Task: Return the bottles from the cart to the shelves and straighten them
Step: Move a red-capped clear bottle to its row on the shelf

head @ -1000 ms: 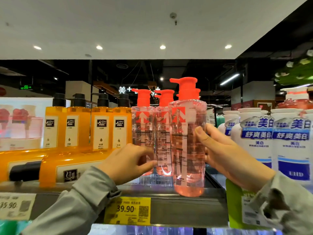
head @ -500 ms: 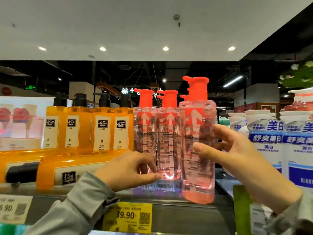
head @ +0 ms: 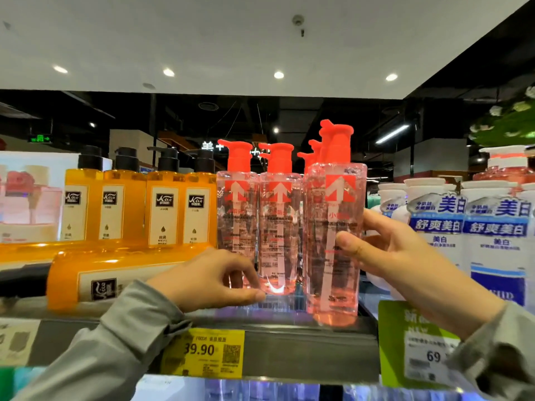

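Clear pink pump bottles with red caps stand on the top shelf. My right hand grips the nearest pink bottle by its right side, its base at the shelf's front edge, right of the row. My left hand holds the foot of the leftmost pink bottle; a second one stands beside it. More red caps show behind.
Upright orange bottles with black pumps fill the left; one orange bottle lies flat in front. White and blue bottles stand at right. A yellow 39.90 price tag and a green tag hang on the shelf lip.
My right hand has carried the nearest pink bottle to the right and turned it, so its label faces front. My left hand has stayed at the left bottle's foot.
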The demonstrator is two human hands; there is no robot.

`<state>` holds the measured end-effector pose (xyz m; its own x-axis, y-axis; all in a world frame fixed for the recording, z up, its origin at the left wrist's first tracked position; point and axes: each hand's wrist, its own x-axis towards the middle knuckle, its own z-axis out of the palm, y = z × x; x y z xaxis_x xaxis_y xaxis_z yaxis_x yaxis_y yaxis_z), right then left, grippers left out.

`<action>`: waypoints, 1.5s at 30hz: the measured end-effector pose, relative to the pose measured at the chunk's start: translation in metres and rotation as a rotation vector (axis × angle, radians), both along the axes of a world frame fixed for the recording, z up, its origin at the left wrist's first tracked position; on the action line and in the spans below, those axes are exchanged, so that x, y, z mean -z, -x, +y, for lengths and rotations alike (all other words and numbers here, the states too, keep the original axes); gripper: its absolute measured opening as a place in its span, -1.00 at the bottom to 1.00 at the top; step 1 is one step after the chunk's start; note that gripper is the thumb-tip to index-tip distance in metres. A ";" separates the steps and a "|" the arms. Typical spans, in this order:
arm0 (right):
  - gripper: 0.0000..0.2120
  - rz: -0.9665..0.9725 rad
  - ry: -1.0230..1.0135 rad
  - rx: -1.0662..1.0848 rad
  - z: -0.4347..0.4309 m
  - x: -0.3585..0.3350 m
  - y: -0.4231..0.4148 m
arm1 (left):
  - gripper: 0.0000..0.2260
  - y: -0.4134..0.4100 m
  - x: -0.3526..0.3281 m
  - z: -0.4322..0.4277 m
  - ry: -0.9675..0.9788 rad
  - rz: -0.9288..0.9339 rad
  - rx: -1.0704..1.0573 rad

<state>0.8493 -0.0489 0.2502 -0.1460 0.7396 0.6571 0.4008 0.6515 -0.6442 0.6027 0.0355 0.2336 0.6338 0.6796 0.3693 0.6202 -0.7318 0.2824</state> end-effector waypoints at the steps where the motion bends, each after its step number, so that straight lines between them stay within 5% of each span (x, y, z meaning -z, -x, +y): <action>1: -0.65 -0.009 0.000 0.008 0.001 0.000 0.000 | -0.76 0.000 0.000 -0.001 0.003 -0.007 0.005; 5: -0.68 -0.024 -0.033 0.065 0.002 0.003 0.000 | -0.60 0.000 -0.001 -0.002 -0.034 0.001 -0.017; 13: -0.69 0.019 -0.018 0.120 -0.003 0.002 0.001 | -0.83 0.002 -0.009 -0.026 -0.417 0.123 -0.410; 23: -0.27 0.088 -0.078 0.162 -0.018 0.017 -0.011 | -0.81 -0.003 -0.003 -0.072 -0.253 -0.200 -0.409; 33: -0.66 0.114 -0.138 0.020 -0.083 0.045 -0.004 | -0.85 0.001 0.031 -0.131 -0.185 -0.211 -0.257; 45: -0.63 0.065 0.175 -0.107 -0.105 0.118 0.046 | -0.90 0.054 0.098 -0.130 -0.037 -0.156 -0.223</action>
<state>0.8029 -0.1534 0.1318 -0.1917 0.8258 0.5304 0.2894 0.5639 -0.7734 0.5483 -0.0949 0.1353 0.4032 0.7802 0.4783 0.7184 -0.5936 0.3626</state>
